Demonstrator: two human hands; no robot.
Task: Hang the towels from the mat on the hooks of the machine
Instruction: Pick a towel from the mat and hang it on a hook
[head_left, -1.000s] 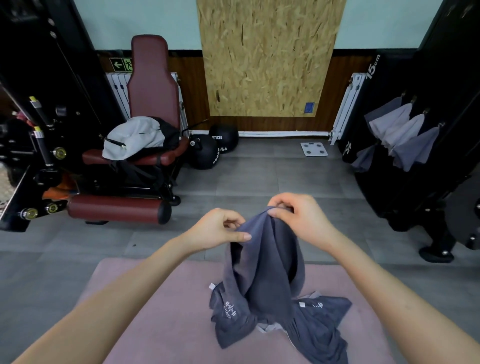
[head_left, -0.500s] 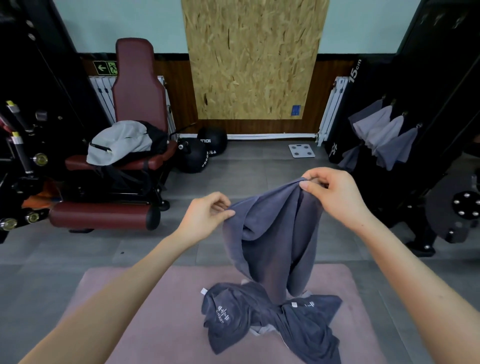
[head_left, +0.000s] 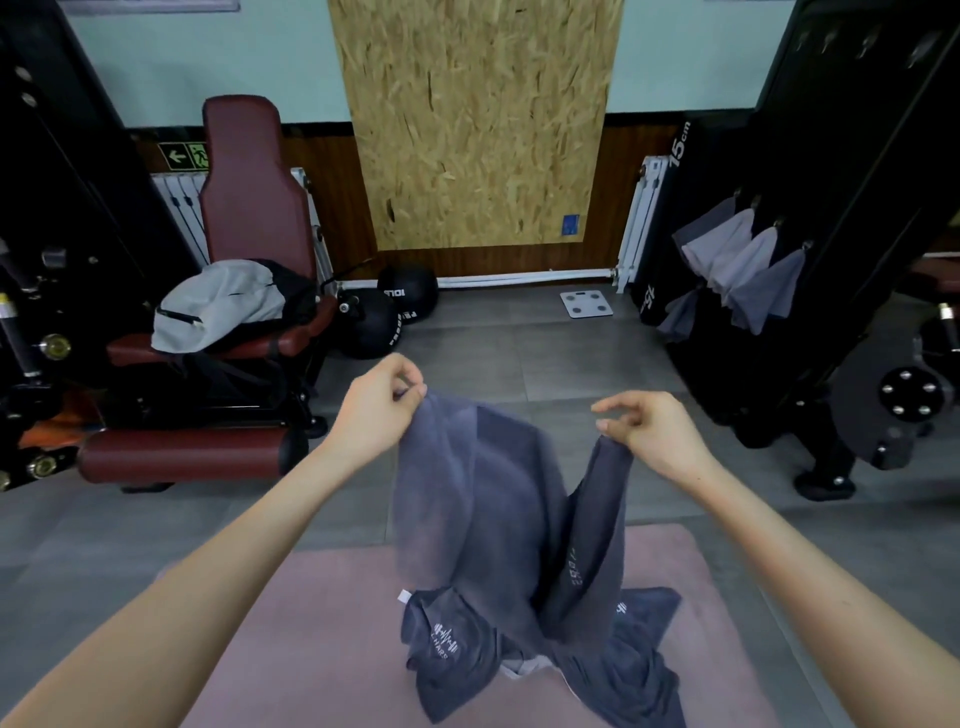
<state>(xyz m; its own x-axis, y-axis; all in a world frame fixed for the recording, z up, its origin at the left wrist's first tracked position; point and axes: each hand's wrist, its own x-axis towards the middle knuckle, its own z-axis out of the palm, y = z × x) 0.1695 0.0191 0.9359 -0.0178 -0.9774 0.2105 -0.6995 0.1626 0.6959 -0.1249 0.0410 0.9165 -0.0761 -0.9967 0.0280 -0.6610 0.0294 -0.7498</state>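
Finding: left hand (head_left: 374, 410) at eleven o'clock and right hand (head_left: 660, 431) at one each pinched a top corner of the dark grey terry towel (head_left: 493, 493), evidently spreading it to find a hanging corner, above the pink floor mat (head_left: 311, 649) at six.

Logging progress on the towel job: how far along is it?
Done: several grey towels hang on hooks of the black machine. In hand: the left hand and right hand pinch one dark grey towel. Left: more dark grey towels heaped on the pink mat.
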